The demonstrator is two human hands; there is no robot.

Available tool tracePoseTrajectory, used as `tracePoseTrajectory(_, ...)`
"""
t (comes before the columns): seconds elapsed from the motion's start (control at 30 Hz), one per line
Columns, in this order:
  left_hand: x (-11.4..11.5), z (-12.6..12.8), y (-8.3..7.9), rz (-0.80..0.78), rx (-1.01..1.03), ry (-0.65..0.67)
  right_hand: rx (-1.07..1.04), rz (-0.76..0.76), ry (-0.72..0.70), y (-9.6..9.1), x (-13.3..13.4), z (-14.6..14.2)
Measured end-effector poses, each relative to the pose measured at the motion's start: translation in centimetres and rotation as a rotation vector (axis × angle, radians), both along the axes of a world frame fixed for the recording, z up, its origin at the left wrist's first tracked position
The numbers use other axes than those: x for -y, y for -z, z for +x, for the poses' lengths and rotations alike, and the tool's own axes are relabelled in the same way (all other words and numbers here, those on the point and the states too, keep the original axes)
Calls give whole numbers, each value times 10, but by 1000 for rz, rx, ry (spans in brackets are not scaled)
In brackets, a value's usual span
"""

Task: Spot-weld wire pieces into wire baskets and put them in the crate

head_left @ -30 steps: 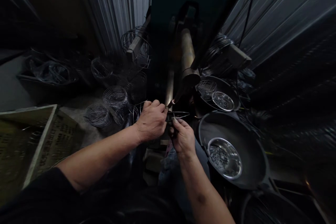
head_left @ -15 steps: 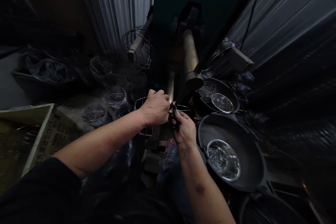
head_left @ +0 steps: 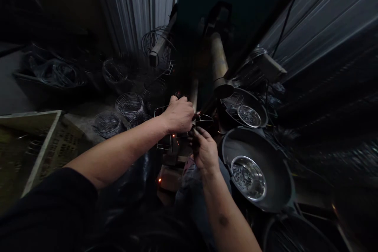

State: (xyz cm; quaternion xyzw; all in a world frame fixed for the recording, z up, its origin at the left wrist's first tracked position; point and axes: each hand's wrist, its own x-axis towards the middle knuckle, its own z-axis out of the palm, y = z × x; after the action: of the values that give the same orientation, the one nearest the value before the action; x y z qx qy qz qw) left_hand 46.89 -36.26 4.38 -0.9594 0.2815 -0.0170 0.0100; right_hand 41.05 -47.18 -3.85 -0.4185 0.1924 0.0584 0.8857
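My left hand [head_left: 178, 115] is closed in a fist around a wire frame [head_left: 164, 129], holding it against the tip of a welding machine's brass-coloured arm [head_left: 219, 60]. My right hand [head_left: 203, 148] sits just below and right of it, fingers pinched on a thin wire loop [head_left: 206, 118] that juts toward the electrode. Small orange sparks [head_left: 175, 137] fly below the hands, and one glows lower down [head_left: 160, 180]. The exact contact point is hidden between my hands.
A dark pan [head_left: 274, 165] holding a steel bowl of small metal pieces [head_left: 247, 172] lies at the right; a second pan and bowl [head_left: 249, 115] lie behind it. Coiled wire baskets [head_left: 128, 104] crowd the left. A slatted crate [head_left: 38, 145] is at far left. Corrugated metal walls stand behind.
Both hands have shifted slightly up and right with the wire pieces, closing in on the electrode tip. Sparks have appeared below the hands.
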Motion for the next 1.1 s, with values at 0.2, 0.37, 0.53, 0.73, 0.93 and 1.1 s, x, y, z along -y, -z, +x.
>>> tracePoseTrajectory(0.2,-2,11,0,-14,0,-37,-14,-47,-93,18,-11,-21)
tracePoseTrajectory(0.37,-3,14,2,-34,0,-54,-4,-82,-83,32,-13,-25)
tracePoseTrajectory(0.53,-3,14,1,-66,7,-81,9,-131,-84,41,-8,-30)
tracePoseTrajectory(0.73,-4,-9,9,-58,35,-62,-28,-253,-41,37,3,-58)
tracePoseTrajectory(0.93,-27,-68,22,-75,60,41,28,-609,-208,39,30,-99)
tracePoseTrajectory(1.1,-54,-126,-3,-85,164,-74,131,-1099,-292,62,63,-113)
